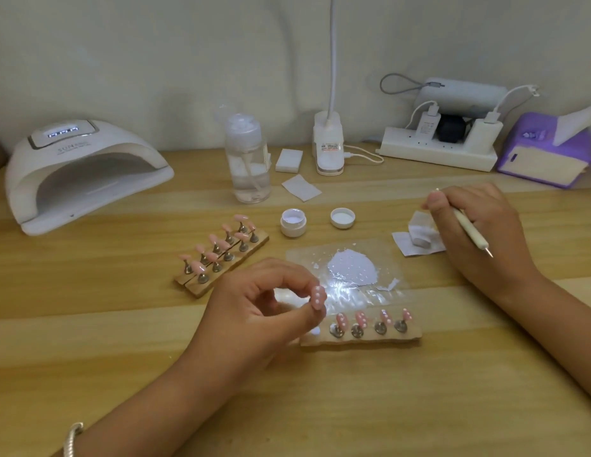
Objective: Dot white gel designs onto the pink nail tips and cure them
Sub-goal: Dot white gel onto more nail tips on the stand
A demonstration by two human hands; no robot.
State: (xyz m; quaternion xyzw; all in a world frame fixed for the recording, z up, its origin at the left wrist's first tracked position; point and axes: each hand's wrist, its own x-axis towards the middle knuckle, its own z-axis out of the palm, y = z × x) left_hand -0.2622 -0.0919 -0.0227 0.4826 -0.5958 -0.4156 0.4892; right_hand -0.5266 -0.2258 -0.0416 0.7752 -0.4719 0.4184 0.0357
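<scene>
Wooden worktop (419, 407), near edge: my left hand (254, 311) pinches one dotted pink tip (318, 296), long axis upright, just above the left end of the holder strip (416, 336). Right hand (479, 232), well apart rightward, grips the dotting pen (465, 225). Curing lamp (83, 173): far-left corner.

The left hand (254, 313) pinches a white-dotted pink nail tip (318, 296) while the right hand (485, 222) holds the dotting pen (473, 235).
</scene>
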